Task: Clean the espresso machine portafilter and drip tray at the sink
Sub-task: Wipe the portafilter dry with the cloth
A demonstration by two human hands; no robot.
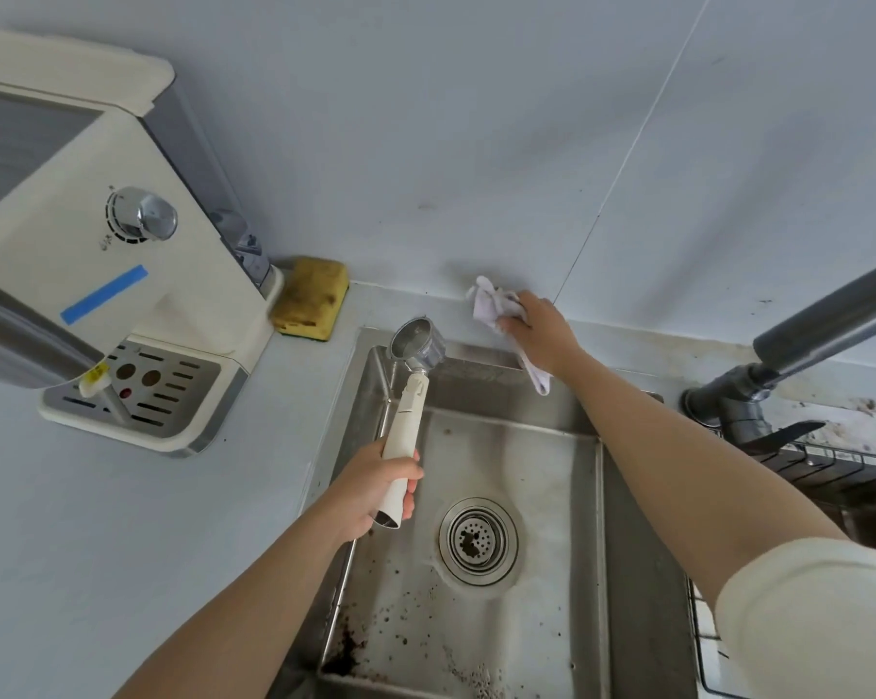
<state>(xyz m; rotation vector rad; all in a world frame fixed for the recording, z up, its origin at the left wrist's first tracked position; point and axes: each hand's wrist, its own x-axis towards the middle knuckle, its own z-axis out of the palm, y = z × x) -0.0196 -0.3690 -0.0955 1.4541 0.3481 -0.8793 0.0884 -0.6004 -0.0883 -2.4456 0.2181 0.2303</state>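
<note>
My left hand (375, 489) grips the cream handle of the portafilter (411, 380), whose metal basket end points away over the far left corner of the steel sink (602, 522). My right hand (539, 330) is closed on a white cloth (491, 305) at the back ledge behind the sink, and the cloth's tail hangs over the sink's far rim. The cream espresso machine (88, 244) stands on the counter at left with its drip tray (138, 396) still in place under it. Coffee grounds are scattered on the sink floor near the drain (477, 541).
A yellow sponge (312, 299) lies on the counter between the machine and the sink. A dark grey faucet (778, 365) rises at the right, and a wire dish rack (839, 466) sits behind it. The wall runs close behind the sink.
</note>
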